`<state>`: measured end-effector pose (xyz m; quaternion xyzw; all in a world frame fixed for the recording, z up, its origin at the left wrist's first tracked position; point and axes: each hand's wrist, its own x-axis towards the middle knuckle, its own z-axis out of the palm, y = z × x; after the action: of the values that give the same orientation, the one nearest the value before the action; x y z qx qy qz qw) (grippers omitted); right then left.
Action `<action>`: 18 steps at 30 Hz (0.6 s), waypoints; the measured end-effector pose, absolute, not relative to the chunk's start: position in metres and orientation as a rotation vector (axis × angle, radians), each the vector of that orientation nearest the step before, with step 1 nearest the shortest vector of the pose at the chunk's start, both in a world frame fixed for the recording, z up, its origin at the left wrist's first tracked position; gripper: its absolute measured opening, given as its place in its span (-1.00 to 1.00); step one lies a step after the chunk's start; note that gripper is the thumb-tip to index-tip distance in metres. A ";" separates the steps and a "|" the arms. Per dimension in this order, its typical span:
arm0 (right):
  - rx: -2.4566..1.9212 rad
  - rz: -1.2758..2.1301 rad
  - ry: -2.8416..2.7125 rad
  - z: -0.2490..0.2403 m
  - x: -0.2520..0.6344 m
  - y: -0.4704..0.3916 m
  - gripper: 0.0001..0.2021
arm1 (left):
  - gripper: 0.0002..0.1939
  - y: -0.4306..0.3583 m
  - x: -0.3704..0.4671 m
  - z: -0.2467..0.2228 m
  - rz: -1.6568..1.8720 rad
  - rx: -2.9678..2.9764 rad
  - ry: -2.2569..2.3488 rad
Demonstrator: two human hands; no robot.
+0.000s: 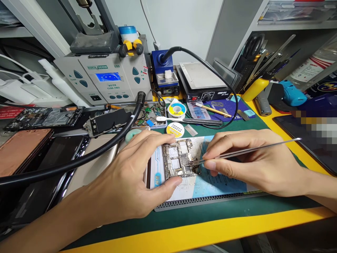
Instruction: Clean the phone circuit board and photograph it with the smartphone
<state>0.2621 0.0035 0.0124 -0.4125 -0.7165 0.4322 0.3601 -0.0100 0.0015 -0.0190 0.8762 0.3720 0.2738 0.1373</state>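
A bare phone circuit board (172,153) lies on a white and blue work mat (223,188). My left hand (134,175) spans the board, index finger at its far edge and thumb by its near edge, holding it steady. Pinched between the thumb and fingers of my right hand (250,161) is a pair of metal tweezers (263,145). The tips point left and down onto the dark chip area (185,160) of the board. Whether they grip anything there is too small to tell.
Behind stands a hot-air station (105,77), its black hose (113,149) curving across the left. A solder reel (176,109), round tin (175,130), soldering iron (195,121) and heating plate (204,75) sit beyond the mat. Phone parts (71,158) lie at left, a dark phone (302,137) at right.
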 end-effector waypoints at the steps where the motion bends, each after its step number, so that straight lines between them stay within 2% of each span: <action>1: -1.064 1.122 -1.843 0.012 0.262 0.004 -0.93 | -0.37 0.002 -0.010 -0.019 0.794 2.535 1.075; 18: -1.062 1.151 -1.816 0.013 0.265 0.001 -0.92 | -0.37 0.000 -0.011 -0.021 0.793 2.522 1.075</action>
<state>0.2646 0.0015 0.0129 -0.4128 -0.7055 0.4471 0.3633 -0.0110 -0.0004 -0.0206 0.8746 0.3727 0.2750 0.1434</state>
